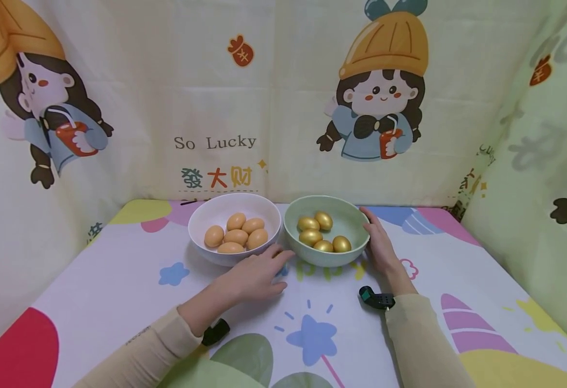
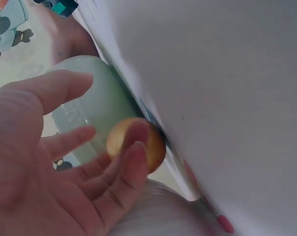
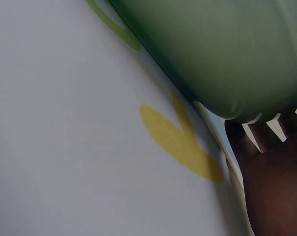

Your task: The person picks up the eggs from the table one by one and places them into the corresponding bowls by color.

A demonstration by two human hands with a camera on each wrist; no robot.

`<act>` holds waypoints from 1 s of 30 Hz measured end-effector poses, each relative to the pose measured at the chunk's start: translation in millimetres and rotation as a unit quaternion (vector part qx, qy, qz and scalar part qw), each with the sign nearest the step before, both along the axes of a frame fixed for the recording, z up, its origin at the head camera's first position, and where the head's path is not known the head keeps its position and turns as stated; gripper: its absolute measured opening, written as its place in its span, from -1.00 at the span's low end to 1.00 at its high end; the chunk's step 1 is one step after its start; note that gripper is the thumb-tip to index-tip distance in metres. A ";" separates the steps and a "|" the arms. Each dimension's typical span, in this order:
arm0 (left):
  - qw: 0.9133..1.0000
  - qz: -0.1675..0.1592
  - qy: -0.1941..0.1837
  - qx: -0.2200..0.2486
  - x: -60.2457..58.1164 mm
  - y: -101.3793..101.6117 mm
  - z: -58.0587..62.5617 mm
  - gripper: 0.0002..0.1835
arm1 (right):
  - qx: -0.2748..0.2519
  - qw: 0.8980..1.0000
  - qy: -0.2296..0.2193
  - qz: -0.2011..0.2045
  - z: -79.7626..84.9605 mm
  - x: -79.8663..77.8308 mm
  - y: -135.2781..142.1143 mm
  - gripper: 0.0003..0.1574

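Note:
A white bowl (image 1: 210, 253) holds several brown eggs (image 1: 236, 237). To its right stands a pale green bowl (image 1: 327, 260) with several gold eggs (image 1: 341, 244). My right hand (image 1: 382, 248) grips the right side of the green bowl at the rim, its fingers along the outer wall. In front of the white bowl, my left hand (image 1: 259, 275) is relaxed, thumb apart from the fingers. The left wrist view shows another brown egg (image 2: 116, 132) between the bowls, partly covered by the left fingers. Whether they touch it cannot be told; in the head view the hand hides it.
The bowls stand near the back edge of a table with a printed cloth (image 1: 312, 302). A patterned curtain (image 1: 283, 108) hangs behind and at both sides. Dark devices sit at the left wrist (image 1: 215, 332) and right wrist (image 1: 375, 298).

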State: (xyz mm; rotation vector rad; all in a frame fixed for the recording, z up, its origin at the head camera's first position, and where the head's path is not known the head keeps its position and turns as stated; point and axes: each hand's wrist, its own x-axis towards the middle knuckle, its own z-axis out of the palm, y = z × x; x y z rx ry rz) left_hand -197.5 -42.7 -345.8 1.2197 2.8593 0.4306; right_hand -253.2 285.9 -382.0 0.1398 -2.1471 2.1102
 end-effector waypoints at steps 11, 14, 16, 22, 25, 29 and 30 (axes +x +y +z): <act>0.999 -0.014 -0.015 0.035 -1.8 -8.0 -4.2 -0.49 | 0.005 1.000 0.008 0.001 -0.3 -2.3 -0.2 -0.27; 1.000 -0.004 -0.005 0.015 -0.4 -8.8 -3.4 -0.49 | 0.008 1.000 0.009 0.000 -1.1 -1.9 0.0 -0.27; 1.000 -0.003 0.000 0.012 0.5 -9.6 -2.9 -0.52 | 0.011 1.000 0.010 -0.001 -1.4 -1.9 0.2 -0.27; 0.999 -0.031 0.003 0.035 2.8 -12.3 -2.6 -0.64 | 0.007 1.000 0.006 0.000 -3.1 -2.6 1.2 -0.26; 0.998 -0.053 0.026 0.030 4.5 -13.3 -3.3 -0.66 | 0.005 1.000 0.004 -0.002 -3.7 -2.6 1.1 -0.25; 0.995 -0.073 0.056 0.025 6.7 -14.1 -4.2 -0.66 | 0.006 1.000 0.003 -0.004 -3.8 -2.6 0.6 -0.24; 0.995 -0.075 0.058 0.025 7.0 -14.4 -4.2 -0.66 | 0.007 1.000 0.004 -0.003 -3.8 -2.6 0.4 -0.24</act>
